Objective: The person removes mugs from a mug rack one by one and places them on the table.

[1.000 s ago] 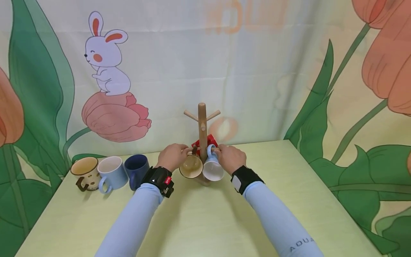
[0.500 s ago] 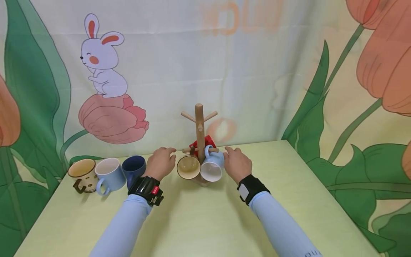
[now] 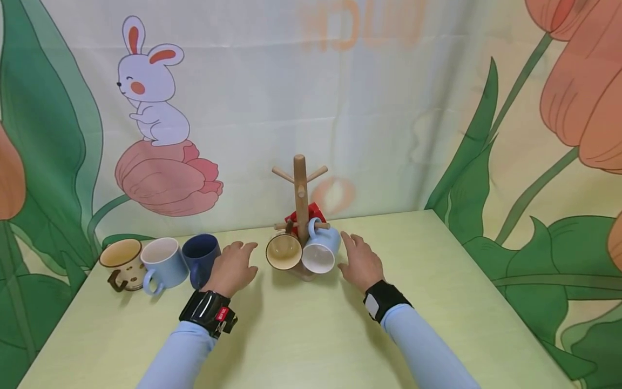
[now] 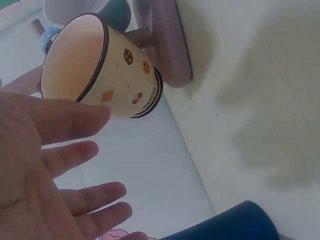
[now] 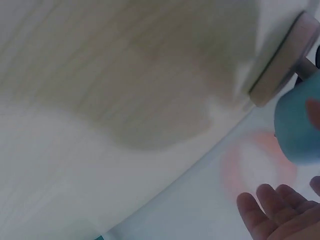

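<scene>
A wooden mug tree (image 3: 301, 189) stands near the back of the table. From its lower pegs hang a cream mug (image 3: 284, 252) on the left and a light blue mug (image 3: 322, 249) on the right, mouths tilted forward. Something red (image 3: 317, 214) shows partly behind the post. My left hand (image 3: 232, 268), fingers spread, is apart from the cream mug and close to the dark blue mug (image 3: 201, 259). Right of the hanging light blue mug, my right hand (image 3: 362, 263) holds nothing, its fingers extended. The left wrist view shows brown patterns on the cream mug (image 4: 122, 75).
At the table's left stand a spotted yellow mug (image 3: 123, 265) and another light blue mug (image 3: 165, 263), in a row with the dark blue one. A printed cloth (image 3: 262, 108) hangs behind the table (image 3: 311, 335). The mug tree's upper pegs (image 3: 318, 173) stick out bare.
Both hands have let go at the mug tree and drawn apart, the left going left and toward me, the right going right. The cream and light blue mugs stay hanging.
</scene>
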Tool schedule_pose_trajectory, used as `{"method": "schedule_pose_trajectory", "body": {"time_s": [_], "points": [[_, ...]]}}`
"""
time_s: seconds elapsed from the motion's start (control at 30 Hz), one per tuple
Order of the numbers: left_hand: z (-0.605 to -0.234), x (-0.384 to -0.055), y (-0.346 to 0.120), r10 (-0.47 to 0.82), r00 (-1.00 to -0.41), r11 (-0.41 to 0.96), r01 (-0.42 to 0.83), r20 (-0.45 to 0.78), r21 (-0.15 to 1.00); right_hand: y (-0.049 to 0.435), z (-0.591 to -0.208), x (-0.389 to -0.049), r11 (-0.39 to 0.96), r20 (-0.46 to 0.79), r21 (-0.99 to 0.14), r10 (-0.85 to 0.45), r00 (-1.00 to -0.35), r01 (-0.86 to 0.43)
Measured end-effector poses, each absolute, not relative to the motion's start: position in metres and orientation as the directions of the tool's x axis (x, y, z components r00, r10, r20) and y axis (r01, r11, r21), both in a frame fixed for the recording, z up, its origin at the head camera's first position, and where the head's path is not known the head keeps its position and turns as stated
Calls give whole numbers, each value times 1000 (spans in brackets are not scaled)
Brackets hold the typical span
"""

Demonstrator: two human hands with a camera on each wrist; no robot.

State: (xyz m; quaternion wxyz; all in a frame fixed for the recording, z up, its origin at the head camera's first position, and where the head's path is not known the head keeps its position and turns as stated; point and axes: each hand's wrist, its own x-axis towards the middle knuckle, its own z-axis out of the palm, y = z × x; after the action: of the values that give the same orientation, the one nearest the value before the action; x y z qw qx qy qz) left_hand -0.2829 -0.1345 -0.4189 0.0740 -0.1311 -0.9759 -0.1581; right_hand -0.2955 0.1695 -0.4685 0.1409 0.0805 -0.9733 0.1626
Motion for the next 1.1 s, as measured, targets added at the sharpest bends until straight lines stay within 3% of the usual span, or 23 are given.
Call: {"method": "schedule_pose_trajectory", "body": {"time_s": [0.27, 0.7, 1.1], "points": [[-428, -275, -138, 203, -976, 906, 218, 79, 362, 163, -482, -302, 918, 360, -237, -220, -906, -317], [-431, -269, -140, 189, -979, 904, 204, 76, 377, 154, -489, -305, 901, 492, -135, -300, -817, -411], [-431, -264, -142, 174, -982, 905, 189, 75, 382, 151, -489, -304, 914, 457, -63, -330, -826, -400]]}}
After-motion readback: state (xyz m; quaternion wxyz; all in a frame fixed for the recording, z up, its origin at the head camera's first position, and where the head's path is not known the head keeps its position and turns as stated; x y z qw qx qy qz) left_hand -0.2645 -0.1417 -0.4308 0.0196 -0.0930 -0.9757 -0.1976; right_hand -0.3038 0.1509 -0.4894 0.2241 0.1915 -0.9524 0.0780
